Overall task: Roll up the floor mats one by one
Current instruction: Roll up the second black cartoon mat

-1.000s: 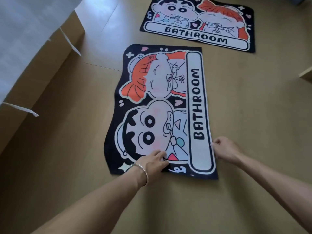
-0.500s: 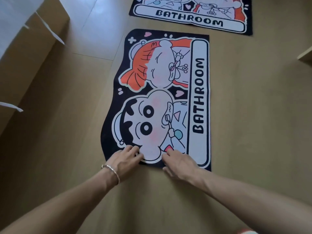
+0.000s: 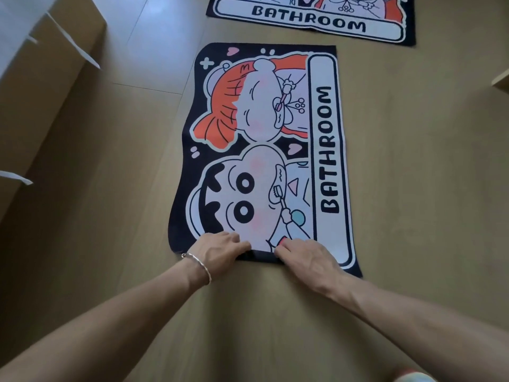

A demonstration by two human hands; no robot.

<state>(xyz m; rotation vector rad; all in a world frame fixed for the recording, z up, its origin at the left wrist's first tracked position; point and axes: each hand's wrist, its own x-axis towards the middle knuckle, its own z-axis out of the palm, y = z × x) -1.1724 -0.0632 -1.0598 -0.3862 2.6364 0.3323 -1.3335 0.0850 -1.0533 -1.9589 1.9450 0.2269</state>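
A black bathroom mat (image 3: 261,150) with two cartoon faces and the word BATHROOM lies flat on the floor, its long side running away from me. My left hand (image 3: 220,249), with a silver bracelet on the wrist, and my right hand (image 3: 305,253) sit side by side on the mat's near short edge, fingers curled over it and pinching it. The dark strip of edge between the hands looks slightly lifted. A second mat of the same kind (image 3: 311,20) lies flat farther away, cut off by the top of the view.
A cardboard box (image 3: 41,86) with white tape strips stands on the left. A light wooden corner (image 3: 501,81) juts in at the right edge. Tan floor (image 3: 413,175) surrounds the mats.
My right hand moved from the mat's right side to its near edge, beside the left hand. My left hand slid back to that edge. The view tilted down, closer to the mat.
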